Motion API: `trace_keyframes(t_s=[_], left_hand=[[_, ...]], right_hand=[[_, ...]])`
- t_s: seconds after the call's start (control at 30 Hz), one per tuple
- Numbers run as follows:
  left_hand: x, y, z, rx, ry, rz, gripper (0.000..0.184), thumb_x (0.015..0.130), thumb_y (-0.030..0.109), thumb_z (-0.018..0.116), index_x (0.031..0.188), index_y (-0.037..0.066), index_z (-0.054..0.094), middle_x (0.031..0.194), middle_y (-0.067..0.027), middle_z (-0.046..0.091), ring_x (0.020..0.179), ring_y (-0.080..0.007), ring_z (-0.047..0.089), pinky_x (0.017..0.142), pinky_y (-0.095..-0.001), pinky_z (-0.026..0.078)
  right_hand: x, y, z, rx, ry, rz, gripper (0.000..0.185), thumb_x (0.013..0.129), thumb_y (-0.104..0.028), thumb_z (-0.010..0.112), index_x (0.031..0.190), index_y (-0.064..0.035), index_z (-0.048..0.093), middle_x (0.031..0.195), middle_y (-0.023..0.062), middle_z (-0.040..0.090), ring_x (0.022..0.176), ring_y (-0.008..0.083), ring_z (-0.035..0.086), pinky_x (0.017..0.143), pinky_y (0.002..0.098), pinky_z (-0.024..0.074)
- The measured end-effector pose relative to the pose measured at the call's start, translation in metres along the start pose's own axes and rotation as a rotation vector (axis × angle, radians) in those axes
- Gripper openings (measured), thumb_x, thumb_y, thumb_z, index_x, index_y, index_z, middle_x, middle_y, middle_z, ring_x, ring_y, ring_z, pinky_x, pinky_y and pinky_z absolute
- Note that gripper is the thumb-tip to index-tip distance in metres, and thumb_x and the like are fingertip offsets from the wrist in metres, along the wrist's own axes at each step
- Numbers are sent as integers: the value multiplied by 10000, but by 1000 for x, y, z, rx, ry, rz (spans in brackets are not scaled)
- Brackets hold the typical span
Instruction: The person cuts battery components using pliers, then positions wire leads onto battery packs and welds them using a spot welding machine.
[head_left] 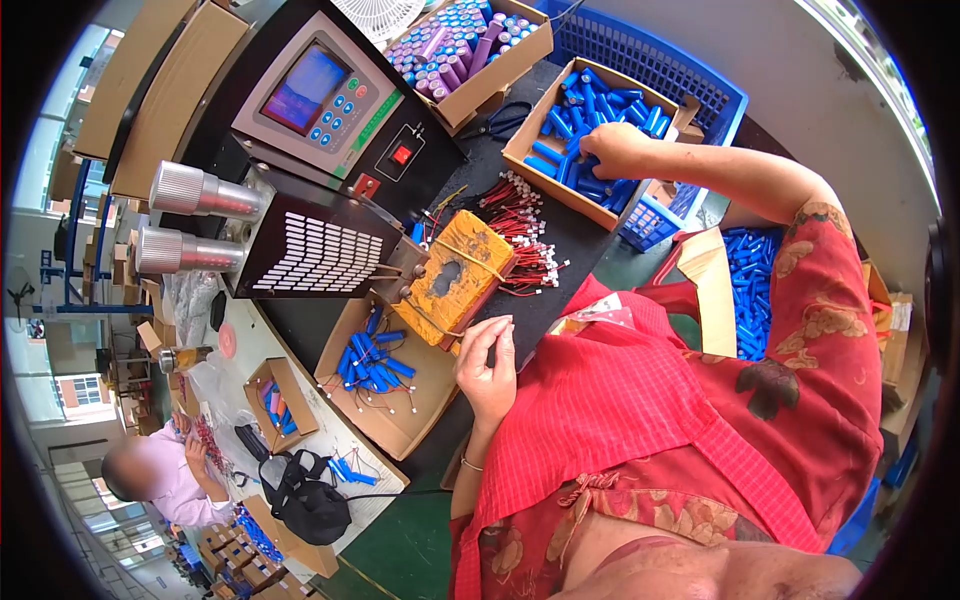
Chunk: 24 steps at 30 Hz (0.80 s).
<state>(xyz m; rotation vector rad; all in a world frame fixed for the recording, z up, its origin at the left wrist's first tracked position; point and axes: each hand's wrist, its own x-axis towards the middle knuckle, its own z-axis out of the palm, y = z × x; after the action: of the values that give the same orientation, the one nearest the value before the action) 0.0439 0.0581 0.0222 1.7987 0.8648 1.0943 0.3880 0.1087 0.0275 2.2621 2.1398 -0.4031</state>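
My right hand point(614, 150) reaches into a cardboard box point(560, 190) of blue cylindrical cells point(545, 152). Its fingers are curled down among the cells, and what they grip is hidden. Near the lower edge of a worn yellow block point(455, 270), my left hand point(487, 372) is raised with fingertips and thumb pressed together. Anything between them is too small to make out. Beside the block lies a bunch of red and black wires with white connectors point(525, 235). The block sits in front of the metal tip of a black machine point(330, 240).
An open box point(415, 425) with wired blue cells stands left of my left hand. Purple cells fill a box point(540, 40) at the top. A blue basket point(735, 95) and black scissors point(500, 122) are nearby. Another person point(175, 470) sits at the far left.
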Motion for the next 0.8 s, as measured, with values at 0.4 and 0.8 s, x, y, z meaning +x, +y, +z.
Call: trace_keyframes(t_s=[0.4,0.8], left_hand=[[62,12,93,-955,-584,-659,544,805,0,596,1282,45,339,1122,-81,499,984,-189,548,878,-303,449],[39,1,88,-345,-390,-421,277,854,77,573,1118,1,535,886,-50,600,807,-90,573,746,-220,474]], right_hand=[[-81,-77,-37,881,-54,-369,292,727,-228,690,910,-12,621,798,106,613,716,191,599,643,306,479],[31,-3,19,-349,234,-711,114,760,-92,504,815,4,534,768,111,516,633,219,592,510,320,492]])
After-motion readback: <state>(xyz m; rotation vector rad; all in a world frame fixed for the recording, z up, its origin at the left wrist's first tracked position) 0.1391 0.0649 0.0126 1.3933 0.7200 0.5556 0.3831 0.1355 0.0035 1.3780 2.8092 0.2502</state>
